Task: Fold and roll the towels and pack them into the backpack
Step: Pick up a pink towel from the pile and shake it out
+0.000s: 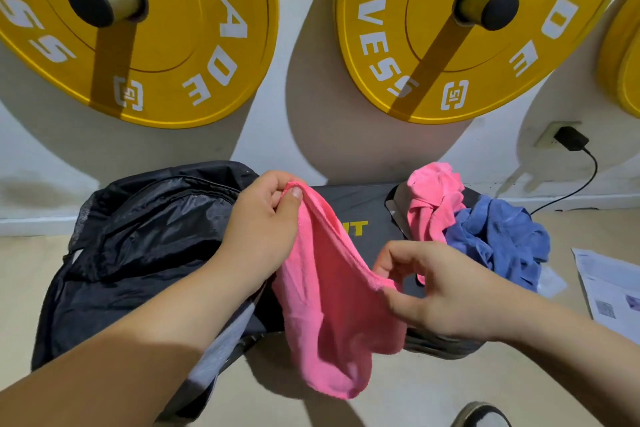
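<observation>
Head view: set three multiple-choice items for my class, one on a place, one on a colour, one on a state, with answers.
1. The backpack lies to which side of the held pink towel? A) left B) right C) on the wall
2. The towel heaped beside the crumpled pink towel is: A) green B) blue C) white
3. The held pink towel is: A) rolled tight B) packed away C) hanging loose
Answers: 1 A: it lies by the left hand. 2 B: the blue towel lies against it. 3 C: it sags between the left hand and the right hand.
</observation>
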Demonstrator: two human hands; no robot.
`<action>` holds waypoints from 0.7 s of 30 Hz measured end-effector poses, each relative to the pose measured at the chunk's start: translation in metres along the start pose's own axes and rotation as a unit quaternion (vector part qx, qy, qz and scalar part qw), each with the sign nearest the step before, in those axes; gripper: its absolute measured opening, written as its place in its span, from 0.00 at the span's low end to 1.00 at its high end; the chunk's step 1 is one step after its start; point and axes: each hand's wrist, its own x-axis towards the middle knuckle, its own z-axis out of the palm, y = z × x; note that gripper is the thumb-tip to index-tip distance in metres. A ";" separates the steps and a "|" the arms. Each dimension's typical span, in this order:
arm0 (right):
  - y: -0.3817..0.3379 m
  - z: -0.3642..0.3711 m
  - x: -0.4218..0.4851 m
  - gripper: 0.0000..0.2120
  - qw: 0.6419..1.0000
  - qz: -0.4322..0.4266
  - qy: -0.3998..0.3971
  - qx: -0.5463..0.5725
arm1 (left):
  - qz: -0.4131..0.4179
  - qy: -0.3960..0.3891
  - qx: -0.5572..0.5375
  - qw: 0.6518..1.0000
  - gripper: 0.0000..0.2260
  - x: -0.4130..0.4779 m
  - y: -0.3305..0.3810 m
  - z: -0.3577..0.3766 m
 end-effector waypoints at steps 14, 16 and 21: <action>0.065 -0.020 0.005 0.08 0.930 0.193 0.259 -0.173 | 0.009 0.023 0.038 0.999 0.06 0.008 -0.003 -0.017; 0.060 -0.029 0.008 0.06 0.914 0.161 0.367 -0.069 | 0.015 0.018 0.030 0.999 0.06 0.006 0.002 -0.022; 0.054 -0.045 0.012 0.05 0.891 0.077 0.434 -0.105 | 0.048 0.003 0.016 0.999 0.06 -0.005 0.018 -0.026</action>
